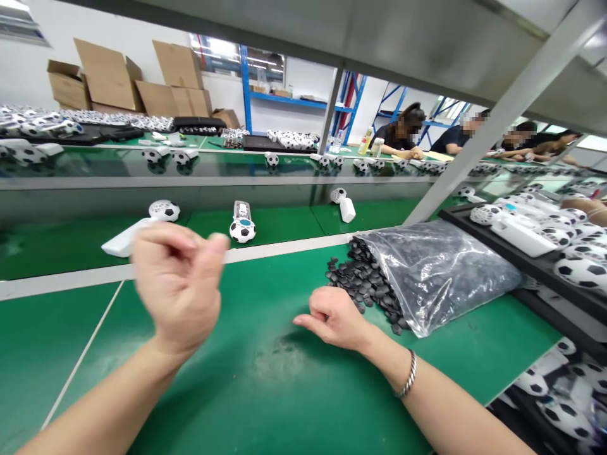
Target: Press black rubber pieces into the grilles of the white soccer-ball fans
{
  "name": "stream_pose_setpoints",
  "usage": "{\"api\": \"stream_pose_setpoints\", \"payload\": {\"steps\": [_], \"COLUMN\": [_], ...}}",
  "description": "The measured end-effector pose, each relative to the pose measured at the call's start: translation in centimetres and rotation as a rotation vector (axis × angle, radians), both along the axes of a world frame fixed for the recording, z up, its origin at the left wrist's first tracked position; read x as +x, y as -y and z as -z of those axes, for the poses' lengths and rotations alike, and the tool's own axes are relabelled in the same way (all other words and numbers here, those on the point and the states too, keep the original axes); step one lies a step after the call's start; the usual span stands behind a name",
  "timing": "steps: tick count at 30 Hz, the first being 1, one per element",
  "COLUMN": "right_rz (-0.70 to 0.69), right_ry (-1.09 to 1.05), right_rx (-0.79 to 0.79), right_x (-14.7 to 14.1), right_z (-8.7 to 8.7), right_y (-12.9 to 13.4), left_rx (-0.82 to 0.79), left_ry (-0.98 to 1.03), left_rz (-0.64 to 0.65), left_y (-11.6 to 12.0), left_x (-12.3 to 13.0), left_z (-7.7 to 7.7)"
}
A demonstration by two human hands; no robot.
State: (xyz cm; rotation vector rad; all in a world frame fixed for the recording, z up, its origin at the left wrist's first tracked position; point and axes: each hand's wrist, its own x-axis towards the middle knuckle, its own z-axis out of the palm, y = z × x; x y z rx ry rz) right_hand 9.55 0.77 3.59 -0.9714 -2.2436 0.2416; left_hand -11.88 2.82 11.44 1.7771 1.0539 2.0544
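Observation:
My left hand is raised over the green mat, blurred, with fingers curled and thumb against them. I cannot tell whether it holds anything small. My right hand rests on the mat, fingers curled and index finger extended, with a linked metal bracelet on the wrist. Just beyond it, a heap of small dark grey flat pieces spills from the mouth of a clear plastic bag. The pieces lie close to my right hand's knuckles without touching it.
A glass shelf ahead holds soccer-ball-patterned devices with white bodies. A black-rimmed tray of similar items sits at right, beneath a metal shelf upright. Co-workers sit at the far bench. Cardboard boxes stand behind.

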Motion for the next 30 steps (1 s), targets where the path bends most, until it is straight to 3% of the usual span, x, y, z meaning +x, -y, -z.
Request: {"api": "stream_pose_setpoints", "payload": {"steps": [4,8,13,16,19,22,25,30], "right_rz": [0.013,-0.052,-0.061,-0.033,-0.012,0.050,0.102,0.086], "right_ry": [0.040,0.044,0.059,0.116,0.117,0.045,0.019,0.033], "right_rx": [0.064,-0.122,-0.435,-0.521,-0.572,-0.636,-0.677,-0.676], "right_x": [-0.4,-1.1,-1.9,-2.2,-2.3,-2.3,-2.2,-2.3], "right_z": [0.0,0.4,1.6,1.9,1.5,0.9,0.4,0.3], "right_y": [0.4,0.9,1.3,1.4,1.4,1.3,1.3,1.4], "left_rx": [-0.072,-0.028,0.098,-0.010,-0.247,-0.404,-0.357,-0.276], "left_ry": [-0.209,-0.473,-0.798,-0.966,-1.202,-1.485,-1.597,-1.603], "left_rz": [0.279,0.493,0.662,0.691,0.620,0.308,0.114,0.047], "left_y": [0.5,1.5,1.5,1.3,1.2,1.2,1.4,2.1], "left_x": [2.5,4.0,4.1,4.1,4.2,4.3,4.4,4.7], "left_z": [3.1,5.4,5.7,5.3,4.8,4.9,5.8,7.5]}}
